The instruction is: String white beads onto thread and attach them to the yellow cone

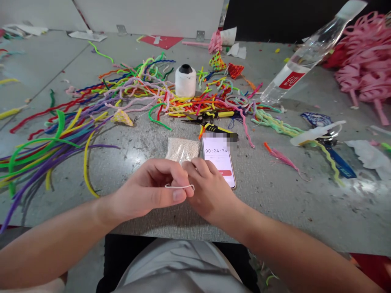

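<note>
Left hand (149,185): I see thumb and finger pinching a thin, curved white thread (177,187).
Right hand (210,189): fingers bent, tips hidden; I can't tell whether it grips anything.
Clear bag (183,148): shiny plastic, pale grains, beyond both hands, lower edge covered.
Phone (215,156): beyond the right hand, top pixelated.

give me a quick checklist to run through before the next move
1. White strand gripped: ok, pinched between thumb and fingers of the left hand.
2. Right hand holding something: cannot tell, its fingertips are hidden.
3. Bag of small pale pieces close by: ok, just beyond the hands; whether it is open, cannot tell.
4. Phone timer in view: ok, digits showing, though the right hand hides part of the phone.
5. Black-and-yellow pliers unobstructed: cannot tell, they lie among clutter beyond the phone.
6. Table tidy: not ok, colourful strands are strewn about.
</note>
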`<state>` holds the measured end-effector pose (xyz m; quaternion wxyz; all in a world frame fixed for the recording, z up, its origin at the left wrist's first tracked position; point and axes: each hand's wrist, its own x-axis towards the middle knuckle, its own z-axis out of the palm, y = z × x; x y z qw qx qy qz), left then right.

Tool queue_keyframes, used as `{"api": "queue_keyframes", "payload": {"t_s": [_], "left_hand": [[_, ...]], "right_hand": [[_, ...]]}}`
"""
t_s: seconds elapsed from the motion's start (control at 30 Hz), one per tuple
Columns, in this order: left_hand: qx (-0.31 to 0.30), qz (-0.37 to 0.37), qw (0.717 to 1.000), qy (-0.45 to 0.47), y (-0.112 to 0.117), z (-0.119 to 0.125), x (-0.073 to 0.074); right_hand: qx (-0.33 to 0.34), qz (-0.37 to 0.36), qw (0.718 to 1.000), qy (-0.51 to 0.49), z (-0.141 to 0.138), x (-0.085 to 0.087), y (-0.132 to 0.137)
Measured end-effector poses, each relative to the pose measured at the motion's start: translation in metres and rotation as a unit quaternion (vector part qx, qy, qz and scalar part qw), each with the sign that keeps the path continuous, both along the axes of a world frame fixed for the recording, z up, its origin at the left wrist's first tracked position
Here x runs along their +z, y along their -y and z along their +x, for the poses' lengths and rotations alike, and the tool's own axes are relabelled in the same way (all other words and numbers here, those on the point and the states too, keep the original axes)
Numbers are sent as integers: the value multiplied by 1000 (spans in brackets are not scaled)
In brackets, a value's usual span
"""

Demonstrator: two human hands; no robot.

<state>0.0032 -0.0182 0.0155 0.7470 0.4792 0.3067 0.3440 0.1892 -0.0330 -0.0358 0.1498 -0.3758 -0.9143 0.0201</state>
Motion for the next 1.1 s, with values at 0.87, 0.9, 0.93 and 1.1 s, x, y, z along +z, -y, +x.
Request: {"api": "queue_keyframes", "payload": {"t_s": [0.87, 0.9, 0.93, 1.1], "left_hand": [[10, -7, 1000, -6, -2, 1, 1], [8, -8, 1000, -7, -2, 1, 1], [6, -9, 1000, -7, -2, 1, 0], [2, -11, 1000, 6, -1, 0, 2]], "right_hand": [[-24, -59, 998, 8, -7, -4, -1], [-26, -67, 997, 5, -7, -4, -1], [-28, -75, 997, 2, -7, -4, -1], [-49, -86, 995, -8, -10, -7, -1]]}}
